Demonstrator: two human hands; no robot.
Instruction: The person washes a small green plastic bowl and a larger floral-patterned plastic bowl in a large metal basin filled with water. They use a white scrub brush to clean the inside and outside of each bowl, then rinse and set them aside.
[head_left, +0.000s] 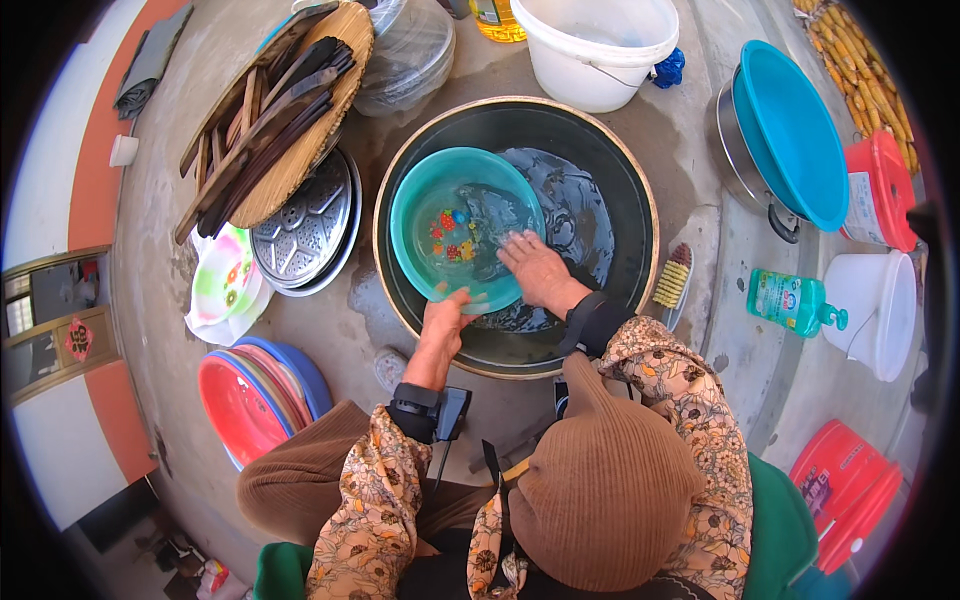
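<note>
A teal plastic basin (409, 247) with a printed fruit pattern and water in it rests inside a large black tub (517, 112) that also holds water. My left hand (448, 319) grips the basin's near rim, fingers over the edge. My right hand (538, 270) lies at the basin's right side, fingers spread at the water and the palm by the rim; it holds nothing. Right of the tub lies a scrub brush (673, 277) with yellow bristles.
Stacked basins (240, 405) stand at lower left, steamer trays (304, 225) and wooden racks (255, 142) at upper left. A white bucket (592, 75) stands beyond the tub. A green soap bottle (784, 300) and a blue basin (799, 135) are at right.
</note>
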